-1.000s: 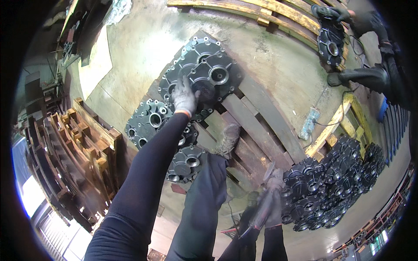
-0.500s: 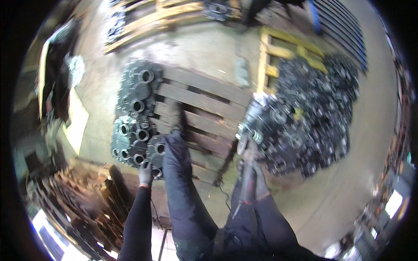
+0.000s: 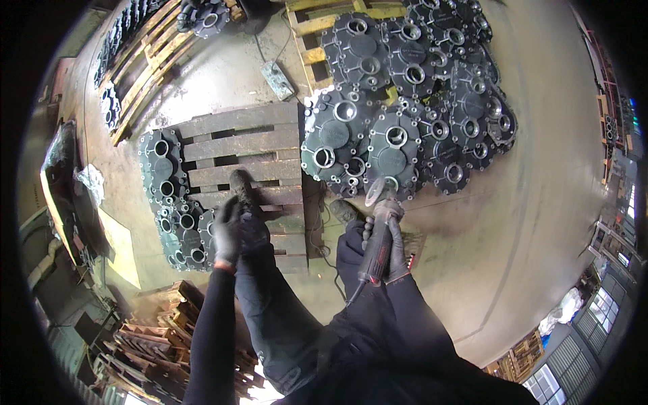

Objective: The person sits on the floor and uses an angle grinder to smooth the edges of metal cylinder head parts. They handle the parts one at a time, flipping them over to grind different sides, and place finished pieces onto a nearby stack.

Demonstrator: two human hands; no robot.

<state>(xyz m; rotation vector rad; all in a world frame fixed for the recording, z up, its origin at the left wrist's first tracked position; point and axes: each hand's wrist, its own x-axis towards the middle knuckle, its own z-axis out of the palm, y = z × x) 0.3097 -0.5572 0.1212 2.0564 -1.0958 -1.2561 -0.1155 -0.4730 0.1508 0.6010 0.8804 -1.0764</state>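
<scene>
So over at 9 o'clock there's a row of dark castings [image 3: 169,202] sitting along the left edge of a wooden pallet [image 3: 246,145], each one with round bores and bolt holes. The left hand [image 3: 227,233], gloved, is hovering right at the inner end of that row, fingers curled loosely, back of the glove facing up. Can't really tell if it's gripping a casting or just resting next to one, since the knee is crowding in right beside it. A boot [image 3: 241,185] is planted on the pallet slats just above the hand, around 11 o'clock from it.

Moving to the middle, the right hand [image 3: 391,250] is wrapped tight around a grinder [image 3: 378,233], holding the body upright-ish with the disc end pointing up toward 12 o'clock. The disc is sitting just below the edge of the big pile [image 3: 405,88] of the same castings, near it, though I can't say it's touching. The cord is trailing down from the bottom of the tool past the leg.

That pile is filling the 1 o'clock area, stacked over a yellow pallet [image 3: 317,20]. Further right it's bare concrete floor [image 3: 540,223].
</scene>
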